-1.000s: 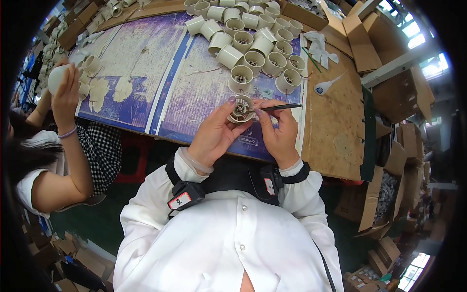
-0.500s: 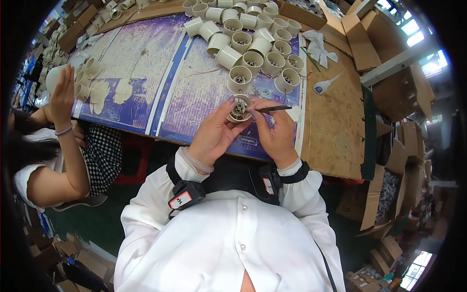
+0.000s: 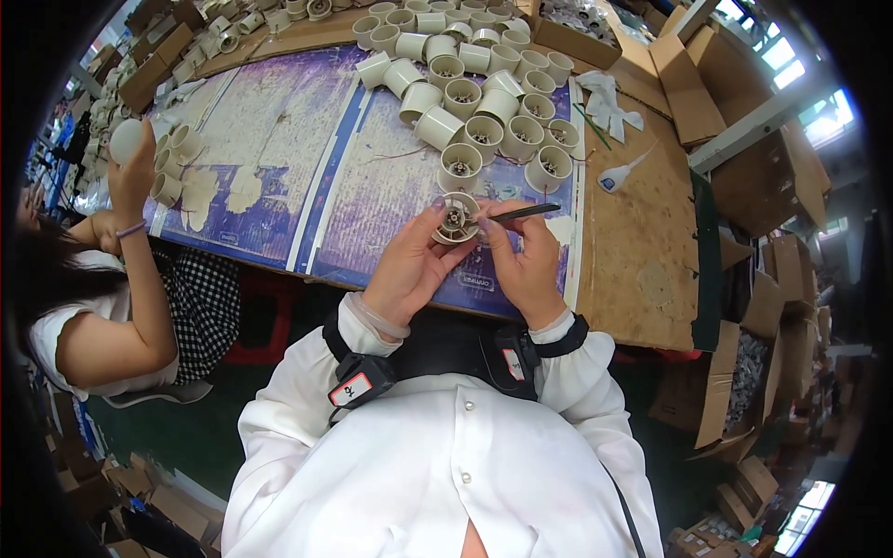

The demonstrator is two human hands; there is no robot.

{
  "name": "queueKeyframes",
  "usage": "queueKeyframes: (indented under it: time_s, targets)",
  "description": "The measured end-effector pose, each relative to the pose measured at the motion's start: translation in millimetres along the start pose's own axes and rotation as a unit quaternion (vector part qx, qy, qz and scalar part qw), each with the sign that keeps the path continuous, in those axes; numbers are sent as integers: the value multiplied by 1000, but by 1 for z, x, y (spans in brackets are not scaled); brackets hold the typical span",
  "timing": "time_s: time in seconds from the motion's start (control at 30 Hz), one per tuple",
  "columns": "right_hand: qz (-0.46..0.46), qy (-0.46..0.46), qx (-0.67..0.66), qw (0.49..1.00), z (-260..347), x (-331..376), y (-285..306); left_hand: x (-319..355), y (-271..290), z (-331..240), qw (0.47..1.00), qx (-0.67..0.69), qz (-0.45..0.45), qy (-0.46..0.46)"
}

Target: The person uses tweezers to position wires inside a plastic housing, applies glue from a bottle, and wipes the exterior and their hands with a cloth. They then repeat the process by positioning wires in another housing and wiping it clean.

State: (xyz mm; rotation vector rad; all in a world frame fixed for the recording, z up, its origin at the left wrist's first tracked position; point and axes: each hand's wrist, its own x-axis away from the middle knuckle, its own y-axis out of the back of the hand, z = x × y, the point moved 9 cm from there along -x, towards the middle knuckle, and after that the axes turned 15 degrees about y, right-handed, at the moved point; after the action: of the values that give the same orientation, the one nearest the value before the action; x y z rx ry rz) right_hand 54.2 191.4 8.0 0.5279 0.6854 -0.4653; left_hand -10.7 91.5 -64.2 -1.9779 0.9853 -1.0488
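Note:
Near the table's front edge, my left hand (image 3: 410, 258) grips a cream round cup-shaped housing (image 3: 444, 236), its open top facing up. Small metal parts and wires show inside it. Pinched in my right hand (image 3: 528, 272) is a pair of dark tweezers (image 3: 526, 212), slanting to the right. Their tip end reaches the housing's opening, though my fingers hide the exact contact. Just beyond stands another cream housing (image 3: 459, 168) with similar parts inside. A further one (image 3: 548, 168) stands to its right.
Many more cream housings (image 3: 437, 127) crowd the table's far side. A small white bottle with a thin nozzle (image 3: 614, 178), a green stick (image 3: 593, 126) and a white glove (image 3: 609, 107) lie on the right. At left a co-worker's hand (image 3: 133, 177) holds a white round thing. Cardboard boxes (image 3: 744, 372) stand at right.
My hands stay at nearly the same spot with the housing and tweezers, with only slight finger movement. The co-worker's raised hand has shifted a little to the right and turned.

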Motion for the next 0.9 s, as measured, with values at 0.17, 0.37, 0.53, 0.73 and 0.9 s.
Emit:
queueKeyframes:
  time_s: [0.17,0.37,0.53,0.73,0.9]
  targets:
    - [6,14,18,1000,1,-1,-2,-3,7,2,1000,11,-3,-1]
    - [5,38,57,998,5,-3,-2,-5,7,3,1000,15,-7,-3]
    - [-27,33,64,997,7,-2,1,-2,4,2,1000,6,-18,-14]
    - [-35,15,40,998,7,-4,1,-2,7,-2,1000,2,-14,-24]
    - [-14,29,46,998,10,-7,3,0,9,-3,999,17,-17,-21]
